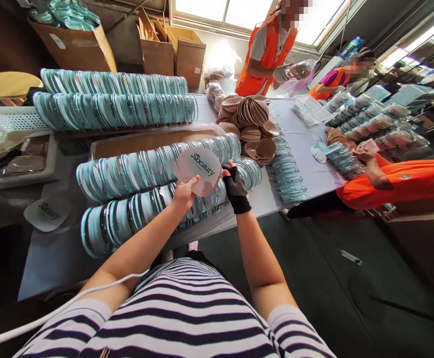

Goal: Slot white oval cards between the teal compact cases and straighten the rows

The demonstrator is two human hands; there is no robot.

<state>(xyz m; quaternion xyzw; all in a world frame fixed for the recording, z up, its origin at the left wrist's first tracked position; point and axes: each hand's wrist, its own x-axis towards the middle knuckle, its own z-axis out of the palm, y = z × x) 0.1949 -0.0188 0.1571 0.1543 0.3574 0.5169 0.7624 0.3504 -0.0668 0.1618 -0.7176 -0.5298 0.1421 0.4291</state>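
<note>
A pale, rounded flat disc printed "beauty" is held up over the rows on the table. My bare left hand pinches its lower edge, thumb on the printed face. At the disc's right edge is my right hand in a black fingerless glove, its fingers curled and its thumb against the rim. Directly beneath both hands run two long rows of teal-edged round discs standing on edge, a back row and a front row. Another printed disc lies on the table at the left.
Brown oval pieces are heaped beyond my right hand, beside another teal stack. Two more rows stand farther back. A white crate sits at the left. Co-workers in orange vests work across and to the right.
</note>
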